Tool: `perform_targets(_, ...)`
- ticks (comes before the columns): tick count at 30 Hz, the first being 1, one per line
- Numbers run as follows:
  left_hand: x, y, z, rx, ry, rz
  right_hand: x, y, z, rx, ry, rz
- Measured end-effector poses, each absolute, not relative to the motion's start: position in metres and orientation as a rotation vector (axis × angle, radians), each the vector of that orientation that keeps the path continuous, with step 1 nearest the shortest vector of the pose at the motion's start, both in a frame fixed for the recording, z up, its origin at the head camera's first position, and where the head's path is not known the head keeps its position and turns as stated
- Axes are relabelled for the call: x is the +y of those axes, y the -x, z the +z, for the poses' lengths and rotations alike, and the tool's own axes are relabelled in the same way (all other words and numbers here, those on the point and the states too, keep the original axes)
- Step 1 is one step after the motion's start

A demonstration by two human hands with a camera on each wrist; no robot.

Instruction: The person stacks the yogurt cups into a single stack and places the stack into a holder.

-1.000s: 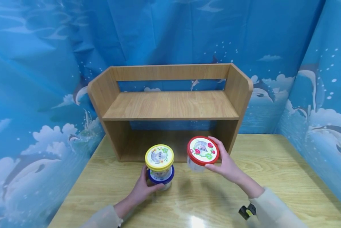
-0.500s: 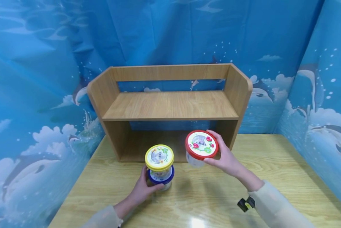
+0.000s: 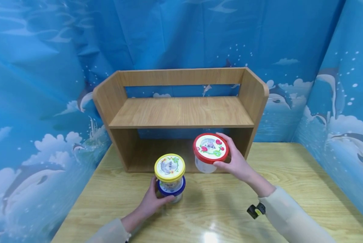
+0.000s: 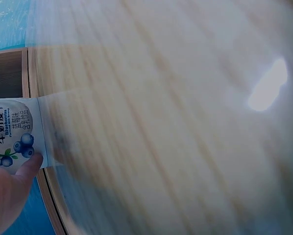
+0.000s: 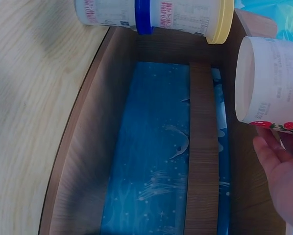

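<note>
Head view, left to right. My left hand [image 3: 152, 202] wraps the blue-lidded tub [image 3: 171, 191] at the bottom of a two-tub stack, near the middle of the counter [image 3: 290, 175], just in front of the wooden shelf [image 3: 181, 113]. The yellow-lidded tub [image 3: 170, 170] sits on top of it. In the left wrist view a thumb rests on the lower tub's blueberry label. My right hand [image 3: 234, 162] holds the red-lidded tub [image 3: 210, 152] by the lid rim, fingers curled around it. This tub hangs in the air, tilted, at the mouth of the shelf's lower compartment.

Risks, as I judge them: the rim-only hold could let the red-lidded tub slip or the lid pop off. Its tilt could catch the middle board on the way in. A nudge from my left hand could topple the stacked top tub.

Count: three tubs, one shelf with two levels, two hands.
</note>
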State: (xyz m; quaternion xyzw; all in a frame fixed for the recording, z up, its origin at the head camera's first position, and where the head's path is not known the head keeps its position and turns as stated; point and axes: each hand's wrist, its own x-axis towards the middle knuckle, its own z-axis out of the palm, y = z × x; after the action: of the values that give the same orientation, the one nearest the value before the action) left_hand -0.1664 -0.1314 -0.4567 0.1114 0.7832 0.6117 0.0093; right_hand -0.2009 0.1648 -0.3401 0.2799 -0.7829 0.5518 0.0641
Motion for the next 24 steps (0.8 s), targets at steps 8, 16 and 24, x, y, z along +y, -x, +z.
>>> perform_targets(8,-0.138,0.181,-0.488,2.444,-0.342,1.91,0.151,0.199,-0.324,-2.358,-0.828,1.663)
perform_targets(16,-0.135,0.174,-0.473,2.429,-0.379,1.938,0.139,0.206,-0.316,-2.339,-0.831,1.698)
perform_targets(24,-0.132,0.167,-0.457,2.443,-0.341,1.892,0.127,0.211,-0.311,-2.329,-0.825,1.703)
